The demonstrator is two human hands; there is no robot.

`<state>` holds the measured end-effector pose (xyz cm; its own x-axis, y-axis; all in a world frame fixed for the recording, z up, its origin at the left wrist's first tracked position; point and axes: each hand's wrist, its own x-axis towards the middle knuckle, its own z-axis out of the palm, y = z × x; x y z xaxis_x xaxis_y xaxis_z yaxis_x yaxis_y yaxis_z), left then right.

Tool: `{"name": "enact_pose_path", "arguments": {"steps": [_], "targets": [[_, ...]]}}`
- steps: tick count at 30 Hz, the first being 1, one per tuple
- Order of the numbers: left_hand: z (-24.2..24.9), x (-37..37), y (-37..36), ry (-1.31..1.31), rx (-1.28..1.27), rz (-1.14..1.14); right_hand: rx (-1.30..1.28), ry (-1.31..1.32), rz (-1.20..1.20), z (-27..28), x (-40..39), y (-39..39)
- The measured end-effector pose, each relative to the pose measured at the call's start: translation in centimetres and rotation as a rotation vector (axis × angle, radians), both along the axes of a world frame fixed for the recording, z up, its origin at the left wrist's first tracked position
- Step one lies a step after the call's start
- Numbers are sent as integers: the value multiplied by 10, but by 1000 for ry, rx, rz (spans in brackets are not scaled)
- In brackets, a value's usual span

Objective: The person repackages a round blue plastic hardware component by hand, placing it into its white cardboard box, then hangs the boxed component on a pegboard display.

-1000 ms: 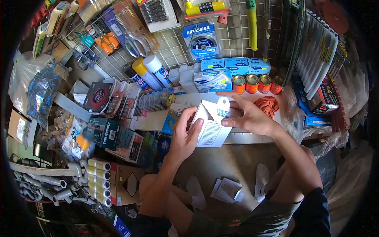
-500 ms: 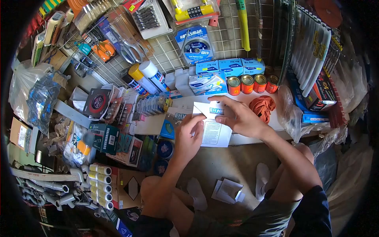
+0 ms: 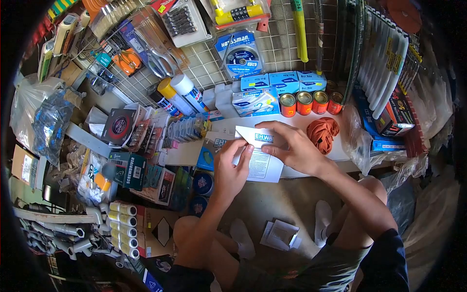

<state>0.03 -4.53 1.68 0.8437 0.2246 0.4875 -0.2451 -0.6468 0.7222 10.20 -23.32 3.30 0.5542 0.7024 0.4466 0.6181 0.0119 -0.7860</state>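
Head cam, white EHWA box (image 3: 265, 168) held up over front edge of tabletop (image 3: 302, 121), left side pinched by left hand (image 3: 232, 165), upper right pinched by right hand (image 3: 300, 150), cans (image 3: 304, 106) parked at tabletop's back

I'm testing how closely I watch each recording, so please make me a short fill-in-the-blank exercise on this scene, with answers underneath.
1. The left hand and right hand are on a white box printed with the blue letters ____.
2. The front row of red cans numbers ____.
3. The dark green box bears the word ____.
4. Each foot wears a white ____.

Missing words: EHWA; four; SCREWDRIVER; sock.
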Motion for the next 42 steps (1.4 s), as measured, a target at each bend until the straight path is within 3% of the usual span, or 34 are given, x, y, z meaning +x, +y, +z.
{"name": "enact_pose_path", "arguments": {"steps": [9, 12, 15, 21, 27, 31, 37, 40, 42], "targets": [[-4, 2, -5, 3, -101, 37, -35, 203, -53, 7, -6, -1], [-7, 6, -4, -27, -131, 22, 57, 169, -122, -5, -3, 6], [-7, 8, -3, -6, -138, -7, -59, 352, -125, 5, -2, 1], [-10, 9, -4, 71, -149, -7, -18, 155, -97, -3, -2, 5], [-11, 10, 2, 79, -132, -19, -80, 137, -118, -1, -2, 4], [-13, 10, 2, 39, -66, -15, -77, 203, -99, 2, 5, 0], [4, 7, 0, 115, -405, 14, -44, 403, -140, -8, 15, 8], [1, 11, 5, 7, -301, 46, -83, 623, -81, 3, 14, 10], [-6, 14, 6, 12, -314, 42, -194, 528, -133, 13, 13, 8]]}}
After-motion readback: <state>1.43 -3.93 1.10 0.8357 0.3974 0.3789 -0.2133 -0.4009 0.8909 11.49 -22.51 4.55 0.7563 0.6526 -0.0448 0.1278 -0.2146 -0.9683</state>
